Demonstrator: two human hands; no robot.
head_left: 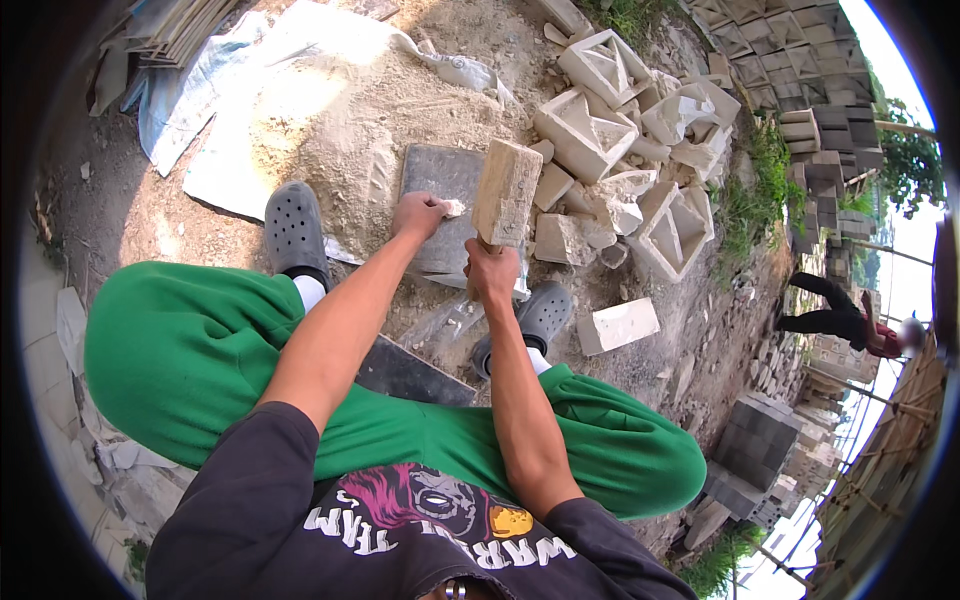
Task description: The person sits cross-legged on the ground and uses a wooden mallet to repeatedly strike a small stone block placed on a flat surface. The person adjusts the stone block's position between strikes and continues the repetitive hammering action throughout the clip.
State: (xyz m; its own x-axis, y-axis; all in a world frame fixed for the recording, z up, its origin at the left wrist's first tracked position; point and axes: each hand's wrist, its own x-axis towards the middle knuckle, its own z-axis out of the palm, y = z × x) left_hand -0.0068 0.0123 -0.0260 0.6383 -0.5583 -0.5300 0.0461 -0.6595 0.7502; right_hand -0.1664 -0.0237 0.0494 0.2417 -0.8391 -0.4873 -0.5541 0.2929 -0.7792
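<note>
I sit low in green trousers with grey clogs on the sandy ground. My right hand [490, 272] grips the handle of a wooden mallet [506, 192], whose pale block head stands raised above a dark grey stone slab [440, 180]. My left hand [420, 214] rests on that slab and pinches a small pale stone chip [454, 208] against its surface. The mallet head hangs just right of the chip, not touching it. Part of the slab is hidden behind the mallet and my hands.
Broken pale hollow blocks [590, 130] and rubble lie heaped to the right. A loose pale block [618, 326] sits by my right foot. A sand heap on plastic sheeting [300, 110] lies at the left. Another dark slab [410, 375] lies under my legs. A bent-over person [840, 315] works far right.
</note>
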